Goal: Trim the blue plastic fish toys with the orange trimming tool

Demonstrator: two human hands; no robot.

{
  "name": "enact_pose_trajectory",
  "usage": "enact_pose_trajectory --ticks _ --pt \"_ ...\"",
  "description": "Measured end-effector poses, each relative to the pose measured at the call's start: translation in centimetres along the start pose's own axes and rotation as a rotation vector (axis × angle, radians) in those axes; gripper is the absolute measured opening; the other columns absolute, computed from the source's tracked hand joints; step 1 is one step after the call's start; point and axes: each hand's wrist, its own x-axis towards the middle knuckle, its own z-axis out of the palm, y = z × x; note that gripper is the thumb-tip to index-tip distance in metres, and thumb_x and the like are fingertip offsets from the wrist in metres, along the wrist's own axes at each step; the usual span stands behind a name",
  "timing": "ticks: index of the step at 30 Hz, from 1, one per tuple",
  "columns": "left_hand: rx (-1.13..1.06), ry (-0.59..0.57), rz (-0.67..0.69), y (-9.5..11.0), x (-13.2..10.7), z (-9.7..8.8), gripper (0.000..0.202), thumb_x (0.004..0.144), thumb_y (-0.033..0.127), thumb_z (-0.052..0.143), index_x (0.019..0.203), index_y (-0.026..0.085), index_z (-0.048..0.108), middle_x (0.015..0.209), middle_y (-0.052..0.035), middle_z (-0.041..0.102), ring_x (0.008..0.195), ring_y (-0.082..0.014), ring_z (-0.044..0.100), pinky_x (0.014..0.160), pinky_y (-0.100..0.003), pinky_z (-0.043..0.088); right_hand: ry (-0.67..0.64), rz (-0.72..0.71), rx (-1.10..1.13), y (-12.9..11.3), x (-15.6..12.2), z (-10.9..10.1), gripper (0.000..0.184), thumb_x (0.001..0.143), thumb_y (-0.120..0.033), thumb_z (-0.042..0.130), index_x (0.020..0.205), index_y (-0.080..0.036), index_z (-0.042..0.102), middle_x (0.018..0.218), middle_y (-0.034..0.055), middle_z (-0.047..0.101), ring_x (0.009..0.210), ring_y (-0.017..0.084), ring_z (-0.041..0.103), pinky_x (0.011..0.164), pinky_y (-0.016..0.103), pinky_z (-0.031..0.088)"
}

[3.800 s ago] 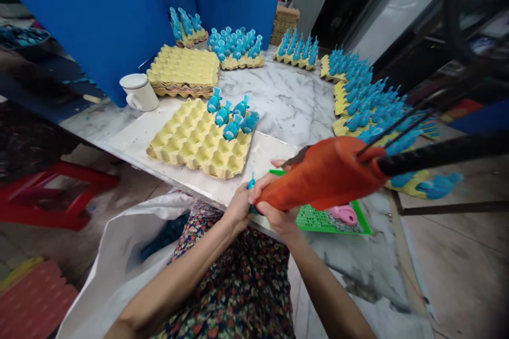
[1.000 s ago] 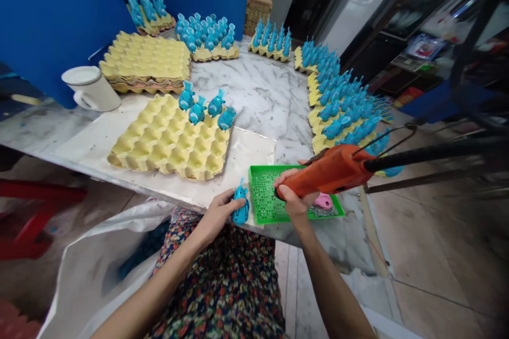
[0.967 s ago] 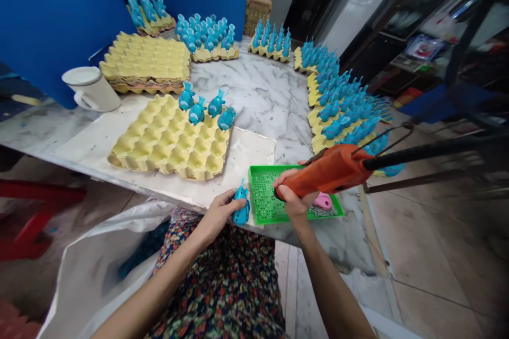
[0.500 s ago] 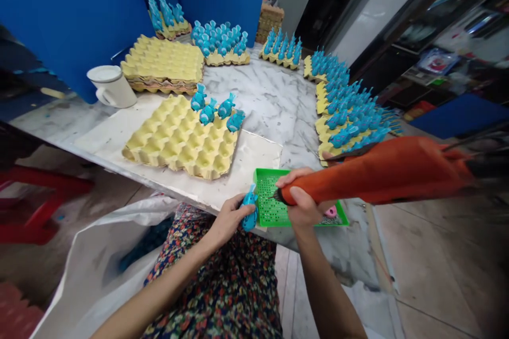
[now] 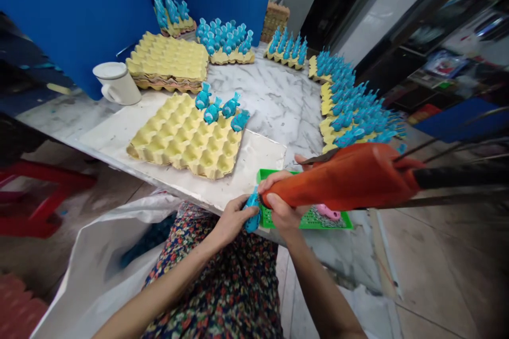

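Observation:
My left hand [image 5: 233, 218] is closed around a small blue fish toy [image 5: 252, 213] at the near edge of the marble table [image 5: 286, 106]. My right hand [image 5: 283, 204] grips the front of an orange powered hand tool [image 5: 345, 183], whose tip is against the toy. A black cable runs from the tool to the right. Just behind my hands lies a green perforated tray [image 5: 342, 219] with a pink object [image 5: 328, 212] and small metal parts in it. A yellow egg tray [image 5: 183, 137] ahead holds several finished blue fish [image 5: 221, 108] along its far edge.
A stack of yellow egg trays [image 5: 169, 63] and a white mug [image 5: 116, 83] stand at the back left. More trays filled with blue fish [image 5: 358, 111] line the back and right. A white sack [image 5: 99, 270] lies by my lap, a red stool [image 5: 43, 196] on the left.
My right hand has brought the orange tool leftward from over the green tray to the blue fish in my left hand. The view has shifted a little.

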Motion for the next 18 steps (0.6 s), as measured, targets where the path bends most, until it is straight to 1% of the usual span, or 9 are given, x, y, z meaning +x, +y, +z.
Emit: enact_pose_trajectory --ticks 3,5,7,8,9,12,14,16,18 --pt "-0.007 -0.009 -0.04 0.1 0.1 -0.1 0.023 0.071 0.031 0.061 0.083 0.012 0.063 0.066 0.0025 0.052 0.063 -0.0116 0.042 0.059 -0.023 0.035 0.004 0.014 -0.032 0.4 -0.1 0.3 0.012 0.076 -0.033 0.066 0.072 -0.024 0.06 0.071 0.0006 0.057 0.066 0.02 0.054 0.065 0.037 0.046" --pt "-0.007 -0.013 -0.062 0.1 0.2 -0.2 0.024 0.071 0.033 0.061 0.081 0.011 0.063 0.063 0.0034 0.05 0.059 -0.0102 0.038 0.055 -0.023 0.032 0.045 0.0 0.004 0.6 -0.1 0.8 0.01 0.075 -0.032 0.066 0.079 -0.025 0.06 0.071 -0.0002 0.058 0.064 0.02 0.054 0.063 0.037 0.046" --pt "-0.004 -0.02 -0.078 0.1 0.3 -0.3 0.025 0.071 0.036 0.062 0.077 0.012 0.062 0.06 0.0043 0.047 0.056 -0.0093 0.036 0.053 -0.023 0.029 0.094 -0.025 0.072 0.6 0.0 1.2 0.021 0.074 -0.03 0.067 0.092 -0.027 0.057 0.07 -0.0023 0.058 0.059 0.019 0.053 0.061 0.036 0.046" --pt "-0.003 -0.024 -0.083 0.1 0.4 -0.3 0.026 0.072 0.038 0.063 0.076 0.012 0.062 0.059 0.0047 0.045 0.055 -0.0091 0.035 0.052 -0.022 0.028 0.11 -0.035 0.098 0.7 0.1 1.3 0.027 0.073 -0.029 0.068 0.097 -0.027 0.055 0.07 -0.0032 0.059 0.058 0.018 0.053 0.061 0.036 0.046" --pt "0.002 -0.027 -0.088 0.1 0.4 -0.4 0.026 0.072 0.038 0.063 0.074 0.012 0.061 0.057 0.0051 0.044 0.054 -0.0089 0.034 0.051 -0.022 0.027 0.113 -0.042 0.104 0.7 0.2 1.4 0.029 0.073 -0.028 0.068 0.098 -0.027 0.054 0.069 -0.0037 0.059 0.057 0.018 0.053 0.062 0.036 0.046" --pt "0.016 -0.044 -0.103 0.1 0.5 -0.6 0.025 0.072 0.039 0.063 0.073 0.014 0.06 0.056 0.0054 0.044 0.051 -0.0087 0.034 0.049 -0.022 0.026 0.045 -0.032 0.047 0.7 0.4 1.1 0.015 0.073 -0.028 0.067 0.082 -0.025 0.057 0.069 -0.0022 0.058 0.058 0.017 0.053 0.064 0.036 0.047" --pt "0.031 -0.073 -0.133 0.4 0.6 -1.0 0.025 0.072 0.039 0.062 0.075 0.014 0.062 0.056 0.0049 0.046 0.05 -0.0091 0.036 0.048 -0.023 0.026 -0.031 -0.012 0.032 0.3 0.6 0.7 0.01 0.074 -0.03 0.065 0.077 -0.023 0.058 0.068 -0.0012 0.058 0.058 0.017 0.054 0.06 0.035 0.047" --pt "0.041 -0.141 -0.196 0.8 0.5 -1.4 0.026 0.071 0.039 0.063 0.077 0.014 0.064 0.055 0.0044 0.047 0.048 -0.0094 0.037 0.047 -0.023 0.025 -0.101 0.019 0.071 -0.4 0.9 0.4 0.01 0.074 -0.028 0.064 0.082 -0.023 0.06 0.068 -0.0014 0.06 0.058 0.017 0.054 0.055 0.033 0.046" --pt "0.041 -0.226 -0.265 1.3 0.5 -1.8 0.026 0.068 0.039 0.066 0.074 0.014 0.065 0.054 0.004 0.048 0.047 -0.0093 0.036 0.046 -0.024 0.025 -0.145 0.038 0.137 -1.1 1.1 0.2 0.02 0.074 -0.025 0.064 0.094 -0.024 0.059 0.069 -0.0029 0.062 0.056 0.016 0.055 0.052 0.031 0.045"
